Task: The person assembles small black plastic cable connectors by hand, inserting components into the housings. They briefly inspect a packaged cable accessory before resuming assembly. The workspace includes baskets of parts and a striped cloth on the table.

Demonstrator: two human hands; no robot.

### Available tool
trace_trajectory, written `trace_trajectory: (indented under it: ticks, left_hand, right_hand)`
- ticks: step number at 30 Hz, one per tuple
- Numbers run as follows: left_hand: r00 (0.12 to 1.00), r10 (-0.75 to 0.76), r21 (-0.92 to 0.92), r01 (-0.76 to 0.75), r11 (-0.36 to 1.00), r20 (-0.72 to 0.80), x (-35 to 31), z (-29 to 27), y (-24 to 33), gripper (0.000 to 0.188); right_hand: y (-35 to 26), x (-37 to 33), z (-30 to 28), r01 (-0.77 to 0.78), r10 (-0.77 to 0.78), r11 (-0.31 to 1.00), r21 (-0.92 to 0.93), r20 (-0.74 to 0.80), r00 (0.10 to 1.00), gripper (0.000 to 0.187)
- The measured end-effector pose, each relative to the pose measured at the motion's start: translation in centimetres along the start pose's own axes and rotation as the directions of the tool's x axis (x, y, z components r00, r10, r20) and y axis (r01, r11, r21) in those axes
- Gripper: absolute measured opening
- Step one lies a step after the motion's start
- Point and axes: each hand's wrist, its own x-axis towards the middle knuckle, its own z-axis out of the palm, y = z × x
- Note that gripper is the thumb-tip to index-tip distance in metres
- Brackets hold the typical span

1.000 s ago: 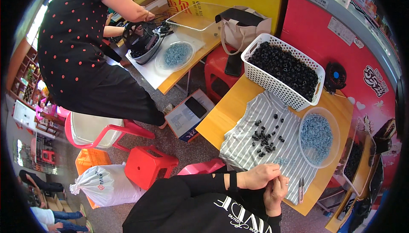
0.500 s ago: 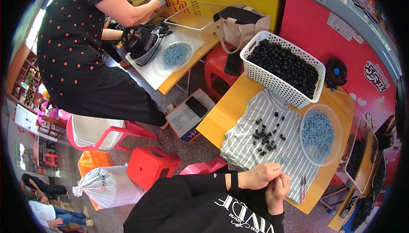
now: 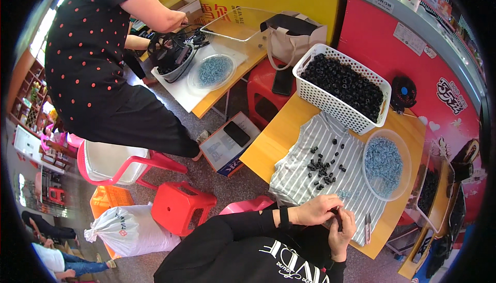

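My left hand (image 3: 314, 210), a black band on its wrist, meets my right hand (image 3: 341, 232) at the near edge of the table. Both are closed, fingertips pinched together; a small dark spot shows between them, too covered to make out. Beneath and beyond them lies a grey-and-white striped cloth (image 3: 295, 172). Several small black cylindrical pieces (image 3: 321, 168) are scattered on it, with a little pile of blue-clear bits (image 3: 347, 194) just past my fingers. Right of my hands lie slim scissor-like snips (image 3: 368, 228). A round clear tub (image 3: 408, 182) holds many blue-clear bits.
A white perforated basket (image 3: 338, 113) full of black rings stands at the table's far side, beside a small black fan (image 3: 404, 93). Leftward are a red stool (image 3: 181, 205), a box with a phone (image 3: 227, 146) and another table, where a person (image 3: 98, 60) bends over a cable-filled container.
My hands stay together near the same spot; my right hand's fingers have turned and a dark spot now shows between them. The view has shifted slightly. The other person's raised hand has moved slightly.
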Motion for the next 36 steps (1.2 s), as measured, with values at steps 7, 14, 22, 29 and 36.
trace_trajectory:
  ticks: [7, 14, 22, 29, 36]
  left_hand:
    - [0.999, 0.047, 0.051, -0.046, 0.998, -0.016, 0.2, 0.3, -0.1, 0.032]
    - [0.999, 0.051, 0.106, -0.052, 0.993, 0.013, -0.2, 0.5, -0.2, 0.024]
    - [0.996, 0.077, 0.01, -0.077, 0.997, -0.053, 0.1, 0.4, -0.1, 0.021]
    - [0.995, 0.096, 0.081, -0.093, 0.992, -0.026, 0.4, 0.2, 0.0, 0.013]
    - [0.995, 0.095, 0.089, -0.094, 0.992, -0.01, 0.7, 0.5, 0.0, 0.011]
  right_hand:
    - [-0.5, 0.2, 0.1, 0.007, -0.006, 0.999, -0.036, 0.008, 1.0, 0.023]
    - [0.2, 0.1, 0.5, -0.056, 0.058, 0.997, 0.047, -0.032, 0.998, 0.014]
    - [-1.0, 1.0, 0.5, -0.063, 0.063, 0.998, 0.009, -0.014, 0.998, 0.013]
    - [-1.0, 1.0, 0.8, -0.048, 0.048, 0.999, 0.004, -0.026, 0.999, 0.013]
    - [-0.8, 1.2, 0.6, -0.07, 0.07, 0.997, 0.012, 0.003, 0.998, 0.013]
